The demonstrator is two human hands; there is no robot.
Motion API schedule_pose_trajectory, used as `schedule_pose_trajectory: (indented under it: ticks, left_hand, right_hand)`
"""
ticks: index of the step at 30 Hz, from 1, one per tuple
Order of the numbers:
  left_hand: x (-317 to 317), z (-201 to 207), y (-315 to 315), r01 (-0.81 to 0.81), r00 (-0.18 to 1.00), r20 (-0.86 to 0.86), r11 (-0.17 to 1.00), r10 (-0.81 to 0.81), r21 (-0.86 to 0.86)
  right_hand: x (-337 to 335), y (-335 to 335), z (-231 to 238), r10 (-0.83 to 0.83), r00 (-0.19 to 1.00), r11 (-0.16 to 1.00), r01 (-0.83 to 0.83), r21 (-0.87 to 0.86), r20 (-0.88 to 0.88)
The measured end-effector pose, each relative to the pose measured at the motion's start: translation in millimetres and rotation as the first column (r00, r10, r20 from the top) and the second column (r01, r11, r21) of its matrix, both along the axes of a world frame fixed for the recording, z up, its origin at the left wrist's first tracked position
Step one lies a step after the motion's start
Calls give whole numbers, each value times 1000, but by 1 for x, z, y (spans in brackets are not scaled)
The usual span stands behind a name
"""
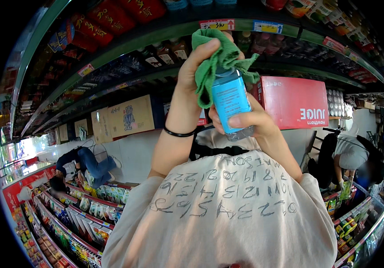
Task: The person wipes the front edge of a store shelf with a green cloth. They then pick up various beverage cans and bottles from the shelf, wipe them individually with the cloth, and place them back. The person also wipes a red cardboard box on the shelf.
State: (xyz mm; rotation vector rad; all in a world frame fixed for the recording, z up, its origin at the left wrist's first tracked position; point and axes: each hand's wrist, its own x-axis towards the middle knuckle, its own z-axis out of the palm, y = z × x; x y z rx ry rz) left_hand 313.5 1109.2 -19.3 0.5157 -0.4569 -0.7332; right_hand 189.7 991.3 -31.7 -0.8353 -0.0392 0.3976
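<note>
A clear bottle with a blue label [231, 103] is held up between my two hands, its capped end toward the shelves. My left hand [202, 57], with a black band round the wrist, is closed on a green cloth [224, 52]. That cloth is bunched around the bottle's upper end and hides the cap, and a flap of it hangs down beside the label. Lower down, my right hand [258, 119] grips the bottle near its base, with the thumb across the label.
Drink shelves with a green edge [263, 27] span the far side. Below them stand a red carton [292, 102] and a cardboard box [131, 115]. One person [87, 165] crouches at the left racks; another person [351, 154] bends over goods at the right.
</note>
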Motion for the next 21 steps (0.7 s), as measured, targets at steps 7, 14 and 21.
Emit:
schedule_pose_trajectory:
  ticks: [7, 14, 21]
  left_hand:
    - [8, -80, -10, -9, 911, -364, 873, -193, -487]
    - [4, -29, 13, -264, 797, -589, 954, 133, -142]
    - [-19, 1, 5, -227, 973, 142, 871, 182, 436]
  right_hand:
    - [9, -2, -29, 262, 964, 787, -186, 588, -45]
    - [-3, -34, -31, -37, 998, 972, 25, -235, -44]
    - [-15, -29, -15, -187, 969, 710, 246, -660, 160]
